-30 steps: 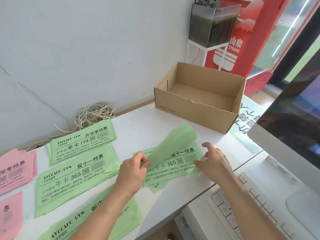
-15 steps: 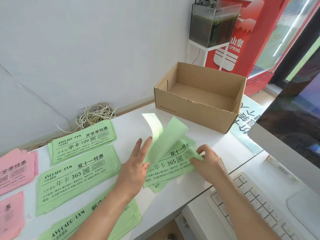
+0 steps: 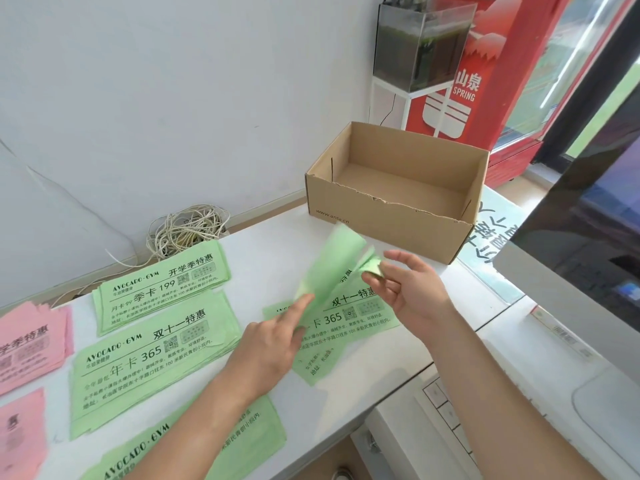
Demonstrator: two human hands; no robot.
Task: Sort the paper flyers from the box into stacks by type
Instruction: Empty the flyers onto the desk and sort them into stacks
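Right hand [image 3: 410, 292] pinches corner of lifted flyer [image 3: 332, 268], thumb and forefinger clamped; sheet curled, blurred. Left hand [image 3: 273, 344]: fingers [image 3: 298, 306] straight, apart, index tip at sheet's lower edge. Loose flyers [image 3: 346, 327] flat beneath, near bench [image 3: 277, 244] front edge. Box [image 3: 394, 216] at 1 o'clock, open bench strip before it. Pink stacks [image 3: 31, 341] at 9 o'clock cut by frame. Green stack [image 3: 263, 441] at 7 o'clock half hidden under left forearm.

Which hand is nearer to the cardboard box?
Right. The right hand, pinching a green flyer, is just in front of the cardboard box; the left hand is farther back.
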